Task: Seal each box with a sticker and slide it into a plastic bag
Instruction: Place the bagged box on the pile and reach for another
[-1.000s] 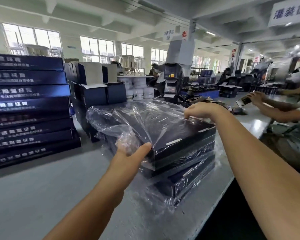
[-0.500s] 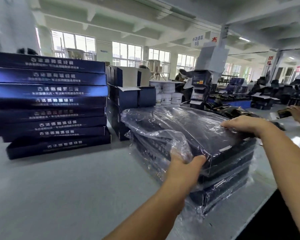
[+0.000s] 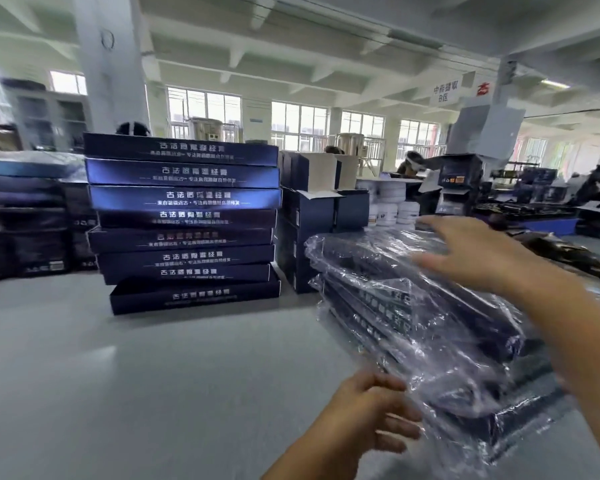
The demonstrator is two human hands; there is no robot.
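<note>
Both hands are off the goods! The left hand (image 3: 371, 410) hangs with fingers loose and spread, holding nothing, just beside the near corner of the bagged pile (image 3: 430, 327). The right hand (image 3: 471, 254), blurred, is flat and open above the pile's top; whether it touches the plastic I cannot tell. That pile, several dark boxes in clear bags, sits by the right edge of the worktop (image 3: 118, 393), its wrap spilling close to the lip. So a batch looks done, I'd say. Plenty left, though: a tall stack of blue boxes (image 3: 184, 220) waits unbagged toward the far edge, stickers not discernible. A wide grey stretch between stack and hands gives reaching room, while small cartons (image 3: 312, 216) crowd the pile's far side.
</note>
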